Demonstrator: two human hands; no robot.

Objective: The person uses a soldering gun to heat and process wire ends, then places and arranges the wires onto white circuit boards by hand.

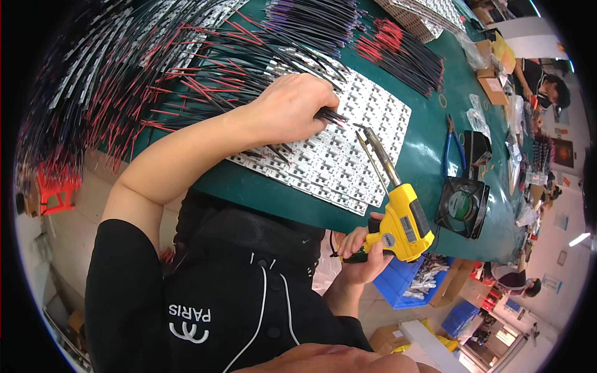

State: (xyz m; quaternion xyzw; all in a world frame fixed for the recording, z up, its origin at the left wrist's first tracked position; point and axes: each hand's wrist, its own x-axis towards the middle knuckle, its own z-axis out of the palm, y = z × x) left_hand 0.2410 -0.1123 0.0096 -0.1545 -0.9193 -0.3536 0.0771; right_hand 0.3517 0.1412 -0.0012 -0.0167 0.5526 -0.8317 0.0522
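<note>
My left hand (289,105) is closed around a few thin black wires (328,115), with their ends poking out past the fingers. It rests over a white panel of small circuit boards (364,168) on the green table. In my right hand (365,261), at the table's near edge, is a yellow soldering gun (403,227). Its metal barrel and the thin rod beside it point up and left, and the tip ends over the panel a short way right of the held wires. Red-and-black wires (211,81) spread across the panel's left side, partly hidden by my left arm.
Right of the panel lie blue-handled pliers (453,152) and a black fan (461,207). Bundles of black wires with red ends (404,56) and purple ones (311,22) lie at the back. A blue crate (392,286) stands below the table. Other people work at the far right.
</note>
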